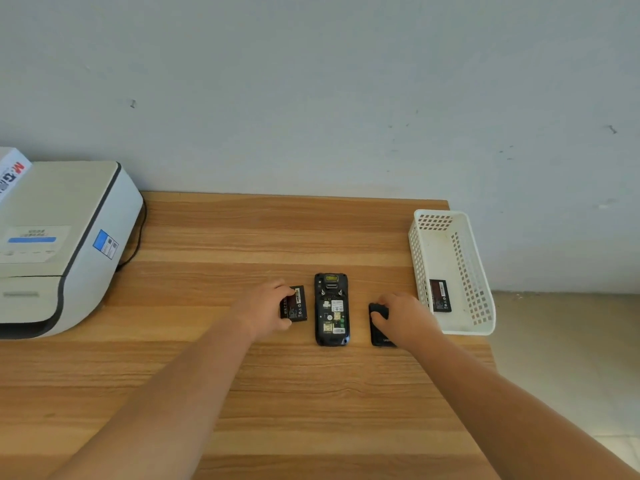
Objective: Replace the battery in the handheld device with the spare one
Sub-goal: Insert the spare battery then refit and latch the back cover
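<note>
The black handheld device [331, 310] lies face down mid-table, its battery bay uncovered and bare. Just left of it a black battery [296, 304] lies flat on the wood, with my left hand [265, 308] gripping its left edge between thumb and fingers. Right of the device lies the black back cover [378, 327], and my right hand [407, 318] rests over it with fingers and thumb curled onto it. A second black battery [440, 295] lies inside the white basket [479, 306] at the right.
A white and grey printer [62, 247] fills the table's left end, with a black cable [138, 244] behind it. The wooden table [277, 393] meets the grey wall at the back. Its right edge runs just under the basket, with floor beyond.
</note>
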Tool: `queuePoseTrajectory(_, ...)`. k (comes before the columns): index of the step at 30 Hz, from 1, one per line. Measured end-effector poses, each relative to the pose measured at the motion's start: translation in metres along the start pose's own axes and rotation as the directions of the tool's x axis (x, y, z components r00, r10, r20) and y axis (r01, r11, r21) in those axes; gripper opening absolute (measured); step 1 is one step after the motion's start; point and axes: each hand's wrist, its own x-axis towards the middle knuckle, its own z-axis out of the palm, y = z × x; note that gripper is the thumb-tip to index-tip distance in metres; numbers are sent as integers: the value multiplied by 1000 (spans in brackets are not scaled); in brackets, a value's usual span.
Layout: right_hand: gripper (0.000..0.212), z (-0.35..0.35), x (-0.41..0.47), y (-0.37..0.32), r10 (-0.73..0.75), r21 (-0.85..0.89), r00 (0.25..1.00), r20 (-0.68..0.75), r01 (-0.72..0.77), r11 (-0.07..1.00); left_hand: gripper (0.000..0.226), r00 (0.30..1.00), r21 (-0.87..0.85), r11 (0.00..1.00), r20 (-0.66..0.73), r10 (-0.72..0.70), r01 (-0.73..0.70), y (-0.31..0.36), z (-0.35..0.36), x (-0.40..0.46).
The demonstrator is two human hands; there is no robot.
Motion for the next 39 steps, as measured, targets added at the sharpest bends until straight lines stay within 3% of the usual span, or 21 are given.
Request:
queuePoseTrajectory(5, 40, -2, -2, 6, 0, 10, 1000, 4, 0, 1000, 68, 995, -58, 994, 14, 94, -93, 30, -1, 11)
queuePoseTrajectory(9, 39, 0, -3, 9, -13, 30, 1000, 0, 13, 999, 69, 989, 1, 991, 60, 136, -136, 44, 9, 17)
queuePoseTrajectory(23, 40, 6, -4, 18, -33, 40, 999, -2, 33, 999, 64, 972, 12, 986, 172, 159, -164, 58, 27, 21)
queuePoseTrajectory(39, 42, 14, -6, 25, -37, 59, 999, 5, 37, 998, 64, 982, -33, 987, 98, 160, -158, 58, 32, 25)
